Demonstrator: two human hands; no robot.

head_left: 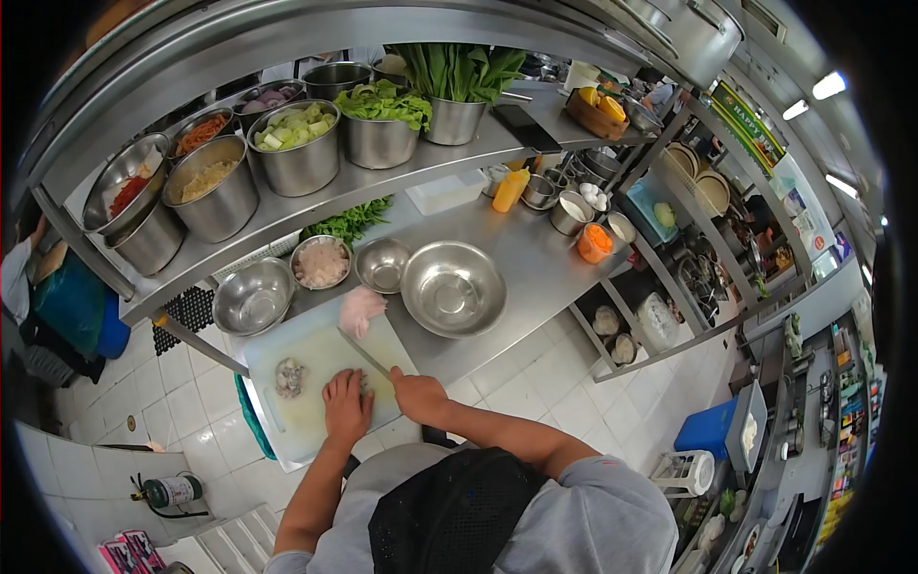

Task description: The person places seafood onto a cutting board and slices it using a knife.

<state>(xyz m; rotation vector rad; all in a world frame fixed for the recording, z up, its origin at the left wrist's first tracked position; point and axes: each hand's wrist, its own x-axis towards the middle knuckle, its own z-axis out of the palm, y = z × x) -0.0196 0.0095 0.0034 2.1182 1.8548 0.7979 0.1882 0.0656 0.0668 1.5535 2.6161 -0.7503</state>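
My right hand (419, 395) is closed around the handle of a kitchen knife (365, 352). Its blade points away from me and to the left, over the white cutting board (316, 335). My left hand (347, 407) presses down on the board beside the blade, fingers close together. A small greyish piece shows at its fingertips, mostly hidden. On the board's left lies a small heap of greyish, raw-looking pieces (290, 378). A pale pink piece of raw meat (362, 311) rests at the board's far edge, near the knife tip.
Beyond the board stand a large steel bowl (454, 290), a smaller bowl (383, 265), a bowl of pink chopped meat (321, 262) and another steel bowl (253, 297). The overhead shelf (316, 206) carries several pots of cut vegetables. A yellow bottle (511, 190) stands farther right.
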